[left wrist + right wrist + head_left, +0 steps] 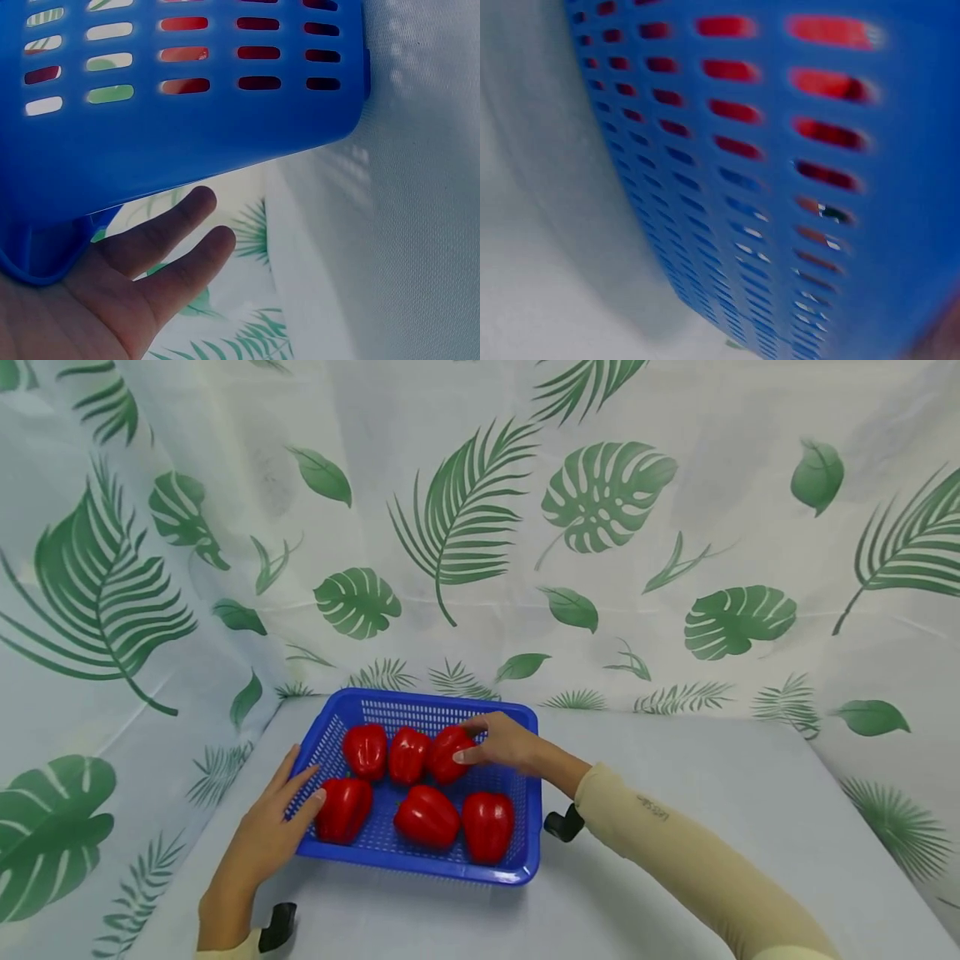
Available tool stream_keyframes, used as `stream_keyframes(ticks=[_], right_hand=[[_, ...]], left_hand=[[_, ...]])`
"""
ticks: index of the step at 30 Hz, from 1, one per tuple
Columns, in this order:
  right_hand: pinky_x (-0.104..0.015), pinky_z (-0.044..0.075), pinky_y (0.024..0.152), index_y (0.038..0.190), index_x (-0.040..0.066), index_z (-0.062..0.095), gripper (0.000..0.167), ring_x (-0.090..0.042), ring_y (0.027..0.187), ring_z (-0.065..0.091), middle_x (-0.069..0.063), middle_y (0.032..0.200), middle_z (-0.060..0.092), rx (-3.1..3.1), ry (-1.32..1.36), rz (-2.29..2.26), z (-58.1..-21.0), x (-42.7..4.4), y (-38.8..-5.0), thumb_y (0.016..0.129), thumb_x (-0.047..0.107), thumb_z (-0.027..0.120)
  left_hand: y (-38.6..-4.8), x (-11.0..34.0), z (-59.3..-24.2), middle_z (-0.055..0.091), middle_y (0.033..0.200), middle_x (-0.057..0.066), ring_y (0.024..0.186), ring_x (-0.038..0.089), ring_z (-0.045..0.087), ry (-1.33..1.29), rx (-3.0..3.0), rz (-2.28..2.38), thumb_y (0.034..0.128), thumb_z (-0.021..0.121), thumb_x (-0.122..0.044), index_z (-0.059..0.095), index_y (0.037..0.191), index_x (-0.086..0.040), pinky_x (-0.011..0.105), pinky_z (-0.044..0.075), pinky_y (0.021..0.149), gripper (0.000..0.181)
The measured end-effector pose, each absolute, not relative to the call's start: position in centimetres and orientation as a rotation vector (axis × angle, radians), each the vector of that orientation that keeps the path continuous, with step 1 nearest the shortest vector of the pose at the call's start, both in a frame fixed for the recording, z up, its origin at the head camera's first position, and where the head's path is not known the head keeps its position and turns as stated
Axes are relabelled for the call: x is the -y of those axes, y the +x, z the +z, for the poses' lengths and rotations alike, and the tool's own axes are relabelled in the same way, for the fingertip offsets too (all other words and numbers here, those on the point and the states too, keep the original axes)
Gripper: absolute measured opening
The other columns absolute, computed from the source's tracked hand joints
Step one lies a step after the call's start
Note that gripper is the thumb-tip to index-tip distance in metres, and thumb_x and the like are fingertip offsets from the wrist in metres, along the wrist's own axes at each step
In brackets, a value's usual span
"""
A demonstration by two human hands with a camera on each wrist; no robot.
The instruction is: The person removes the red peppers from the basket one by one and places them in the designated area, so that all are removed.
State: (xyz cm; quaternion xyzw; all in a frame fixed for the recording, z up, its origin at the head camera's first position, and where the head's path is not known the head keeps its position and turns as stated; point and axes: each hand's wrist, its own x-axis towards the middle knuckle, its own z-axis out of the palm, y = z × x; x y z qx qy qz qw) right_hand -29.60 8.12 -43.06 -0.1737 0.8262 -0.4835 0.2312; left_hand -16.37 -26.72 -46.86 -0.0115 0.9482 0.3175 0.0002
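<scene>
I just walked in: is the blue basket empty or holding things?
Holding things: six red peppers show inside the blue basket.

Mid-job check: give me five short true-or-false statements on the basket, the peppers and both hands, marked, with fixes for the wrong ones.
1. The blue basket has slotted walls. True.
2. Only four red peppers are in the basket. False: there are six, three in the back row and three in front.
3. The left hand is at the basket's left side. True.
4. The right hand is on the front row's middle pepper. False: it is on the rightmost pepper of the back row.
5. The right hand's thumb touches a pepper. True.
</scene>
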Motion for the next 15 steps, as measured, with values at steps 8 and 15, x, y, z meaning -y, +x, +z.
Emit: stream_keyframes(ticks=[8,15], right_hand=[[-0.05,0.059,0.102,0.15,0.004,0.061,0.061,-0.033,0.126,0.064,-0.013,0.139,0.066,-2.261,-0.556,-1.299,-41.2,-10.1,-29.7,0.094,0.02,0.082],[-0.055,0.056,0.105,0.153,0.008,0.06,0.065,-0.038,0.136,0.056,-0.012,0.142,0.065,-2.272,-0.574,-1.338,-40.3,-12.1,-29.6,0.094,0.025,0.082]], left_hand=[[-16.2,26.6,-46.9,0.008,0.179,0.016,0.155,0.058,0.022,-0.029,-2.99,1.008,0.1105,0.053,-0.048,0.044,0.163,-0.003,0.081,0.031,0.108,0.069],[-16.1,26.6,-46.6,0.008,0.179,0.016,0.155,0.058,0.022,-0.014,-2.999,0.999,0.111,0.052,-0.047,0.044,0.162,-0.002,0.083,0.029,0.109,0.068]])
